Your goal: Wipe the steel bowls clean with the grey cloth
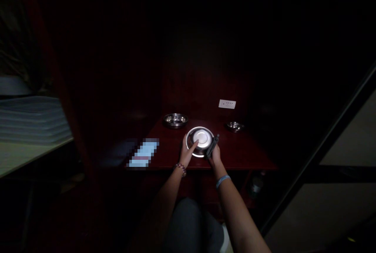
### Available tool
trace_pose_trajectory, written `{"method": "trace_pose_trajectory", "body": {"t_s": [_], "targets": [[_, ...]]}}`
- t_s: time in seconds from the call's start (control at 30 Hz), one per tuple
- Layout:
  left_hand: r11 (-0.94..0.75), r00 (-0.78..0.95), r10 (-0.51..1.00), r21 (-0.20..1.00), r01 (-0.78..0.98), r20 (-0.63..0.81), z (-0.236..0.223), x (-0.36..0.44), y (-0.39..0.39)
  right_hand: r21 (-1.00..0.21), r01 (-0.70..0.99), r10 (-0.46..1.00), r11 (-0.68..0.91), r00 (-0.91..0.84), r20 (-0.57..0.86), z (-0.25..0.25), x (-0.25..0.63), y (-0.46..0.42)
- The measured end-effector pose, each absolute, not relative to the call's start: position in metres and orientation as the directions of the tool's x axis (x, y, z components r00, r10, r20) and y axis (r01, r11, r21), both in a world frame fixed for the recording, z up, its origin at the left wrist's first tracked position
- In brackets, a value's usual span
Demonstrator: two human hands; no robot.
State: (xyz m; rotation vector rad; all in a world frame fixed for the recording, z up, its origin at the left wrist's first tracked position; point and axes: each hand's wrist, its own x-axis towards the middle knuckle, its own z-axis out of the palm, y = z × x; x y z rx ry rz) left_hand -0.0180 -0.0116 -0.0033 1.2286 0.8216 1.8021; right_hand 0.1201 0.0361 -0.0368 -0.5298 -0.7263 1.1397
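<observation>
A shiny metal bowl (201, 138) is held over the dark red tabletop, its round base facing me. My left hand (187, 152) grips its left rim, with the thumb laid across the base. On the other side my right hand (215, 155) is closed around a slim black object (212, 146) lying against the bowl's right edge. I cannot make out what that object is, nor whether the right fingers also touch the bowl. Behind on the table, a wider metal bowl (175, 120) stands to the left and a small metal bowl (235, 126) to the right.
The red tabletop (167, 155) ends just in front of my wrists. A pixelated bright patch (143, 153) lies at its left. A white socket plate (227, 104) is on the back wall. Stacked pale trays (32, 120) stand at far left; a bottle (256, 185) is below right. Surroundings are very dark.
</observation>
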Motion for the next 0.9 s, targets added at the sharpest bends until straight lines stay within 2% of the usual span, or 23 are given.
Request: {"method": "trace_pose_trajectory", "body": {"t_s": [0.1, 0.27, 0.9], "targets": [[-0.469, -0.224, 0.879, 0.850, -0.241, 0.421, -0.0014, -0.0196, -0.0128, -0.727, -0.623, 0.954, 0.287, 0.252, 0.161, -0.0347, 0.1192, 0.0354], [-0.456, -0.258, 0.880, 0.862, -0.221, 0.399, -0.0020, -0.0223, -0.0124, -0.734, -0.622, 0.955, 0.273, 0.268, 0.128, -0.0355, 0.1186, 0.0360], [-0.424, -0.288, 0.886, 0.886, -0.190, 0.362, -0.0048, -0.0212, -0.0128, -0.766, -0.559, 0.945, 0.318, 0.248, 0.211, -0.0335, 0.1179, 0.0326]]}}
